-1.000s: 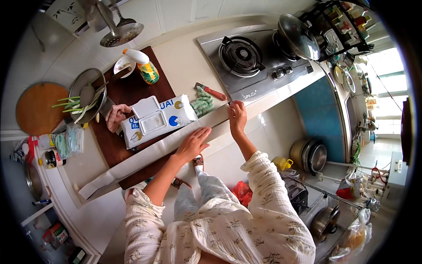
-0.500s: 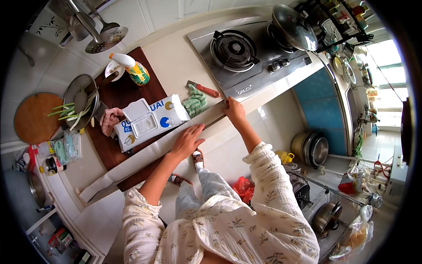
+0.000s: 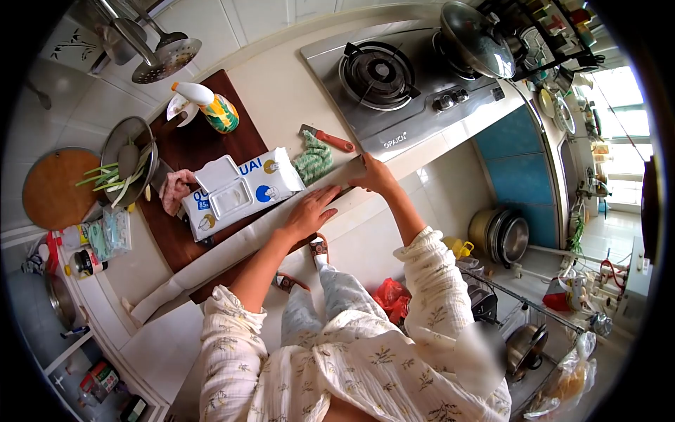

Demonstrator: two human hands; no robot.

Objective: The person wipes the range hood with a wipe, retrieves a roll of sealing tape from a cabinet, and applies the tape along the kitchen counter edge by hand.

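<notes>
A long off-white strip runs along the front edge of the counter, from the lower left up to the stove corner. My left hand lies flat on it, fingers stretched out. At the strip's upper right end, my right hand has its fingers bent around the edge, gripping the strip; the fingertips are partly hidden. Just behind the hands lie a crumpled green cloth and a scraper with a red handle. A white pack of wipes, lid raised, sits left of the cloth.
The gas stove carries a lidded pan at its far side. A spray bottle stands on the dark brown board, beside a pink cloth. Left are a pot with scallions and a round wooden board.
My left hand has slid a little up and right along the strip, closer to my right hand. The right hand has turned slightly at the same spot.
</notes>
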